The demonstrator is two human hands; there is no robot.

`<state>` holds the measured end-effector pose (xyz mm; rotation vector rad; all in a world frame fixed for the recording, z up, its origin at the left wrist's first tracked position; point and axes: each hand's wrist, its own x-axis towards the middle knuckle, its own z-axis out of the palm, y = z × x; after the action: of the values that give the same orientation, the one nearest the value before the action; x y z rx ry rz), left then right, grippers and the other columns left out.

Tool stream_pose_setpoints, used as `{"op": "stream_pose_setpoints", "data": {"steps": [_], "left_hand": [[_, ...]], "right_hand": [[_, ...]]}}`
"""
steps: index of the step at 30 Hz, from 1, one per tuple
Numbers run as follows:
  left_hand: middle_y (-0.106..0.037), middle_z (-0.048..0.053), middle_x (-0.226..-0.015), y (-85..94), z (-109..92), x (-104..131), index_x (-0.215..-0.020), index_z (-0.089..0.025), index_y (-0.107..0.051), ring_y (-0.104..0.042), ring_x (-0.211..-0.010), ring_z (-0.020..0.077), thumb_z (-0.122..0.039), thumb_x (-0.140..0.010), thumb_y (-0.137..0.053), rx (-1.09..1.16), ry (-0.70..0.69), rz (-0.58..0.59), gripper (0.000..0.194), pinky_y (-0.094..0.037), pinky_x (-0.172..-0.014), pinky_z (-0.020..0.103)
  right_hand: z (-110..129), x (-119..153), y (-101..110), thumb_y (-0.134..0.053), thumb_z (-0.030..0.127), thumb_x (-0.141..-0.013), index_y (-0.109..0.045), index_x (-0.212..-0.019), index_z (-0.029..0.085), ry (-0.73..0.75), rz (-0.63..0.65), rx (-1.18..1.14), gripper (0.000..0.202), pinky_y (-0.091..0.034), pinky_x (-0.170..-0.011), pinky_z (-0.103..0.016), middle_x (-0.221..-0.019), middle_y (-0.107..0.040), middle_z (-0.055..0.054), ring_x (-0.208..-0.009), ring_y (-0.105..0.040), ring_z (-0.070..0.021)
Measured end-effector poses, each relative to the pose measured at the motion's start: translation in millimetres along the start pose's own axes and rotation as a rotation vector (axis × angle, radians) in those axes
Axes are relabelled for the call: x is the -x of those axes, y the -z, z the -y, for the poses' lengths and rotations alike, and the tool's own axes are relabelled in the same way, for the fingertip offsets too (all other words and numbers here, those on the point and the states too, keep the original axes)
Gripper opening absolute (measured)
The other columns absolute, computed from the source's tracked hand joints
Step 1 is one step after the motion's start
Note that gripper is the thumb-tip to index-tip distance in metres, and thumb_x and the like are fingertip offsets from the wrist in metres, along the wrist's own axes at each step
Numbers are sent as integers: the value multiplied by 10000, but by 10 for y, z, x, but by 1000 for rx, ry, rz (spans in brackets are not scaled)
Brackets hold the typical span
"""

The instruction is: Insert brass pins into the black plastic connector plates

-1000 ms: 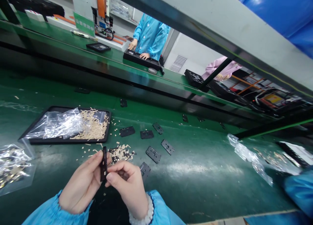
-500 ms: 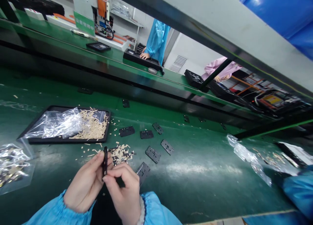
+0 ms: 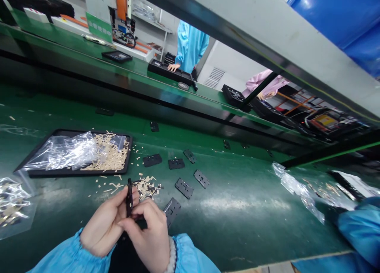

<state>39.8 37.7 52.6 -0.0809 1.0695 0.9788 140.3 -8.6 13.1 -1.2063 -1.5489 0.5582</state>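
A small black plate [image 3: 129, 197] stands on edge between my hands, its thin side toward me. My left hand [image 3: 103, 223] has its fingers wrapped round it from the left. At the plate's lower end, my right hand [image 3: 151, 231] is closed with thumb and forefinger together; whether a small piece sits in that pinch is hidden. Just beyond my fingers lies a pile of small beige and dark pieces [image 3: 148, 186]. Several flat black plates with cut-outs, such as a near one [image 3: 172, 210] and a farther one [image 3: 184, 188], lie to the right on the green table [image 3: 237, 225].
A black tray [image 3: 80, 172] at the left holds plastic bags and beige strips. A clear bag of metallic pieces [image 3: 14, 205] lies at the left edge. Another plastic bag [image 3: 299, 189] is at the right, near a person's blue sleeve [image 3: 360, 223]. Two people work across the bench.
My right thumb has shifted left along the lower end of the held plate, toward my left palm. The camera view has moved slightly. Across the bench, the person in blue has shifted a little.
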Motion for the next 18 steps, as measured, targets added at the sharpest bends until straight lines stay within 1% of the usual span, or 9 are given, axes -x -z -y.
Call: {"op": "stream_pose_setpoints", "data": {"steps": [2,5,9,12,15,18], "left_hand": [[-521,5,-592,5,16,-36,-648,-118,-603,-532,-480,92,-93,-986,-375,10,15,-6,408,-520,-446,214],[-592,36,-631,-2,46,-81,-695,-113,-626,-611,-536,121,-99,-991,-368,17,23,-27,393,-567,-496,236],[-652,59,-672,-35,72,-110,-750,-107,-646,-675,-603,145,-59,-980,-361,30,42,-37,370,-601,-573,239],[-676,53,-690,-72,73,-116,-836,-110,-663,-702,-639,155,-28,-964,-370,41,55,-49,330,-617,-631,250],[-697,60,-718,-101,65,-110,-951,-98,-675,-719,-666,175,-41,-963,-368,49,57,-70,312,-631,-666,291],[-713,90,-759,-103,59,-96,-976,-74,-680,-730,-699,206,-39,-946,-384,59,43,-77,299,-638,-673,332]], "right_hand": [[-2,-15,23,-720,388,-862,-612,-708,193,-48,26,-16,271,-477,-569,-213,-670,-645,-9,-603,-611,-140],[-16,-69,71,-737,305,-827,-631,-699,196,-149,74,-13,199,-475,-584,-207,-660,-649,7,-600,-609,-136],[-33,-178,125,-769,254,-772,-642,-638,201,-246,112,5,192,-465,-584,-202,-607,-649,30,-568,-607,-128],[-26,-237,140,-772,247,-766,-647,-611,204,-265,110,6,204,-463,-584,-200,-583,-651,38,-550,-607,-124],[-16,-264,144,-765,242,-771,-654,-613,204,-268,115,-5,197,-466,-586,-198,-590,-660,38,-548,-608,-121],[-20,-278,153,-761,244,-775,-653,-615,203,-268,115,-15,197,-471,-590,-200,-597,-667,35,-553,-612,-122]]}}
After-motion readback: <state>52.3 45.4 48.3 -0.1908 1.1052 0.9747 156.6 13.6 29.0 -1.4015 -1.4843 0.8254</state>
